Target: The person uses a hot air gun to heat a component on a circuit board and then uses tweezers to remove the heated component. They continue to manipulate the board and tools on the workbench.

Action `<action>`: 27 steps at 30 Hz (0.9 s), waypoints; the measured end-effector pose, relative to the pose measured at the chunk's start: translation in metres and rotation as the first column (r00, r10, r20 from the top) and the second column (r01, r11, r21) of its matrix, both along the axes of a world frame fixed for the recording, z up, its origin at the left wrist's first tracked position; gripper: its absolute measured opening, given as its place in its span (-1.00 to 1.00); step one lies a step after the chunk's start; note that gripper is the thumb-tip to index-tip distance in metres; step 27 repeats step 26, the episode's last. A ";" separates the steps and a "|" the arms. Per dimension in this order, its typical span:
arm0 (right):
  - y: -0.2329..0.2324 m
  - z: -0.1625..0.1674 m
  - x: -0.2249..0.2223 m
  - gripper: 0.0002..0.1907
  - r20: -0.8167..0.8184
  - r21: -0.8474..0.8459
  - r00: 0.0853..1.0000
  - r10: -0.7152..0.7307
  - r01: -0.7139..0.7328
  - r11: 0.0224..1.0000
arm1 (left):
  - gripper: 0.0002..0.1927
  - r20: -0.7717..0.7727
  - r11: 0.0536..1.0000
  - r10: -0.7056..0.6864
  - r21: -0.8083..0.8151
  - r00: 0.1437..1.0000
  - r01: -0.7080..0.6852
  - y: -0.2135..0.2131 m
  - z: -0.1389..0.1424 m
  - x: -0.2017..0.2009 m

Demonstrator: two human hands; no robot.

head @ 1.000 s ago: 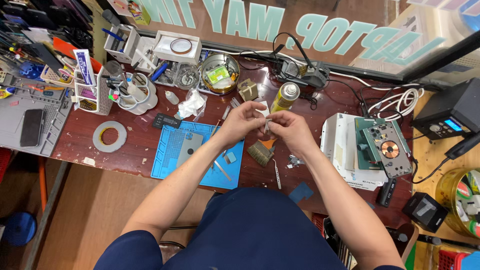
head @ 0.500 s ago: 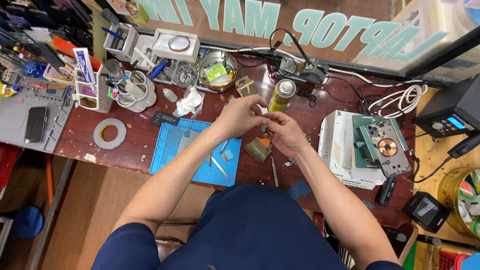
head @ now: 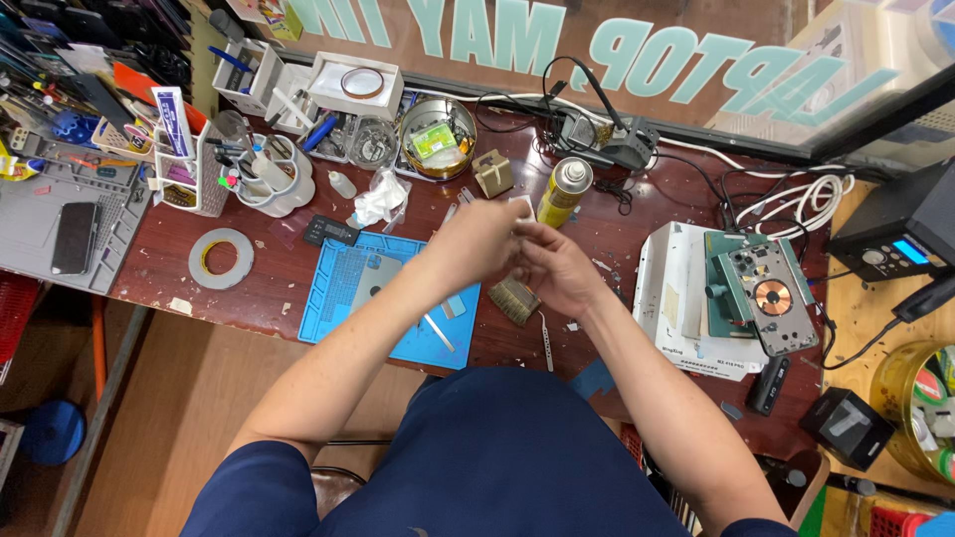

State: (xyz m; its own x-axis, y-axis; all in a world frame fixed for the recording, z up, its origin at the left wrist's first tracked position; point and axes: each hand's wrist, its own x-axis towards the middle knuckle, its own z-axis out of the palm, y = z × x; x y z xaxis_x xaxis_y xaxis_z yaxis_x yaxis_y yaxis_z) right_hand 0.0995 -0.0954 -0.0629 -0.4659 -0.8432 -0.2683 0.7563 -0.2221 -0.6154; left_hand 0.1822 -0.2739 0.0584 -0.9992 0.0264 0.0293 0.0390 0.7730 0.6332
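White scrap: small pale flat piece (head: 521, 209), above the dark red bench (head: 637, 214), near the yellow spray can (head: 564, 192).
Left hand (head: 477, 242): your fingers pinch it.
Right hand (head: 557, 267): fingertips closed on it too.
Handling: looks light, thin, bendable; grip its edges.

Two hands are meeting above the desk, the left hand (head: 476, 242) and the right hand (head: 553, 267), and one small white piece (head: 521, 208) is showing between their fingers. On the desk are lying one blue mat (head: 383, 298), one roll of tape (head: 220, 259), one yellow spray can (head: 564, 191), one brush (head: 514, 299), one pair of tweezers (head: 546, 345), one dark phone (head: 74, 238) and one opened device with a copper coil (head: 764, 296). The white cups (head: 277, 184) are holding tools and are probably two, but they are overlapping and hard to count.
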 end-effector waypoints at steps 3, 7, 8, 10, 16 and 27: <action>-0.002 -0.001 0.005 -0.72 -0.001 -0.067 0.999 0.038 -0.038 0.997 | -0.69 0.023 0.998 -0.026 -0.065 0.999 0.028 -0.001 0.005 0.003; -0.008 0.000 0.007 -0.73 -0.126 0.107 0.990 -0.058 0.072 0.992 | -0.65 0.022 0.990 0.063 0.124 0.998 -0.066 -0.012 -0.007 -0.001; -0.008 0.002 0.007 -0.74 -0.163 0.177 0.984 -0.067 0.096 0.980 | -0.66 0.062 0.980 0.073 0.180 0.995 -0.083 -0.014 -0.015 -0.001; -0.009 0.010 0.003 -0.75 -0.290 0.233 0.955 -0.056 0.127 0.964 | -0.69 0.132 0.951 0.086 0.284 0.988 -0.121 -0.019 -0.032 -0.004; -0.007 0.053 -0.006 -0.80 -0.686 0.475 0.711 0.155 0.277 0.835 | -0.72 0.129 0.730 0.099 0.664 0.987 -0.160 -0.010 -0.084 -0.002; -0.013 0.082 -0.015 -0.87 -0.837 0.535 0.387 0.387 0.429 0.727 | -0.68 0.186 0.546 0.120 0.808 0.975 -0.221 0.009 -0.121 0.000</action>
